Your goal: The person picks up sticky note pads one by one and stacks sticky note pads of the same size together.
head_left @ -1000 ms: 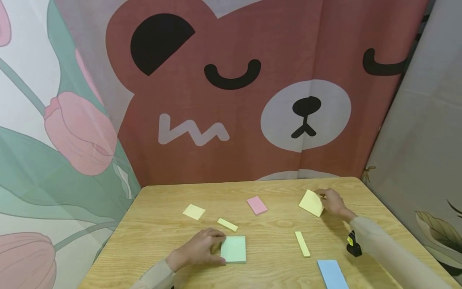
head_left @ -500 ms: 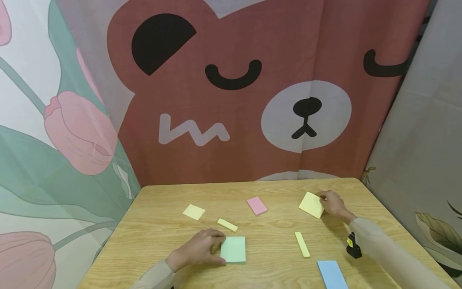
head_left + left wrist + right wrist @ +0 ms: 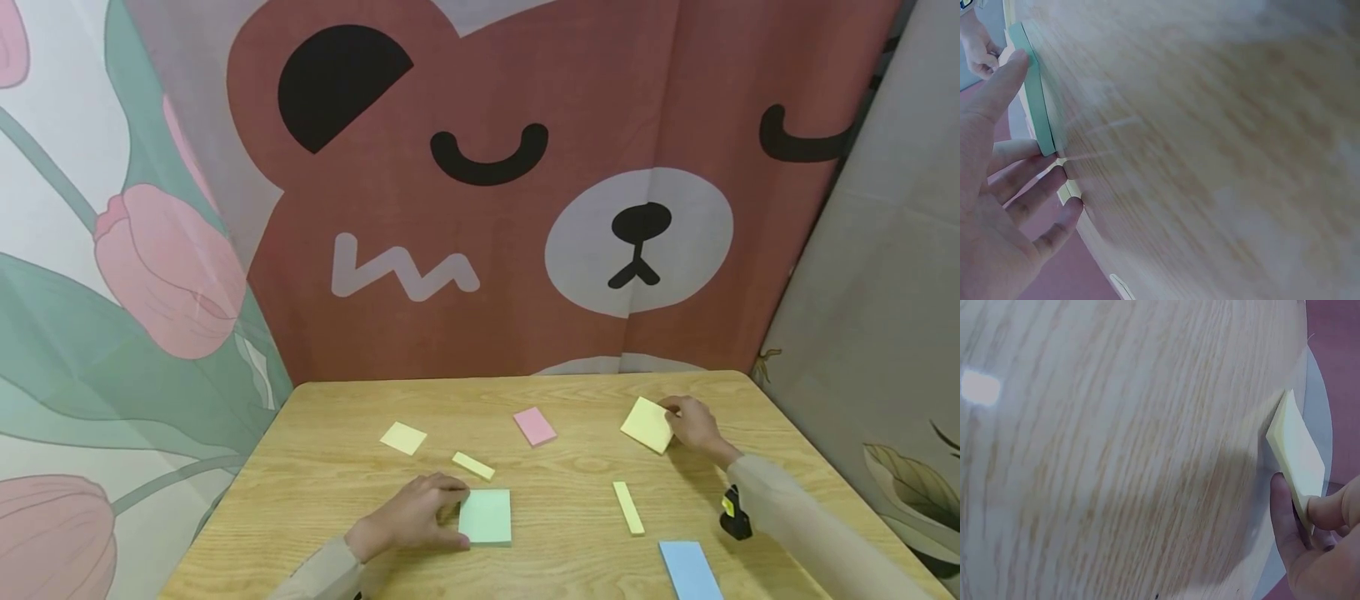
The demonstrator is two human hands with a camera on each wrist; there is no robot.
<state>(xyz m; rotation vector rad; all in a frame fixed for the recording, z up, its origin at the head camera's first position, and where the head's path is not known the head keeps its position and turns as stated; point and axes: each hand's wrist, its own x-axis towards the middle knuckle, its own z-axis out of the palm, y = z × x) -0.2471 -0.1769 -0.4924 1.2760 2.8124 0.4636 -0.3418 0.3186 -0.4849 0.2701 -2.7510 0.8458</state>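
My left hand (image 3: 420,515) grips a square mint-green sticky note pad (image 3: 486,518) by its left side, thumb at the near corner and index finger at the far one. In the left wrist view the green pad (image 3: 1036,94) shows edge-on, low against the table, its other fingertips resting on the wood. At the back right, my right hand (image 3: 692,423) pinches a square pale yellow sticky note pad (image 3: 645,425) by its right corner. The right wrist view shows that yellow pad (image 3: 1297,450) tilted between thumb and fingers, one edge towards the table.
On the wooden table (image 3: 555,533) lie a small yellow square pad (image 3: 403,438), a pink pad (image 3: 535,427), a narrow yellow pad (image 3: 473,467), a second narrow yellow pad (image 3: 628,508) and a blue pad (image 3: 690,569). A bear-print curtain (image 3: 480,333) hangs behind the table.
Both hands keep their holds and places. The yellow pad in the right hand dips very slightly; otherwise only the head view shifts a little.
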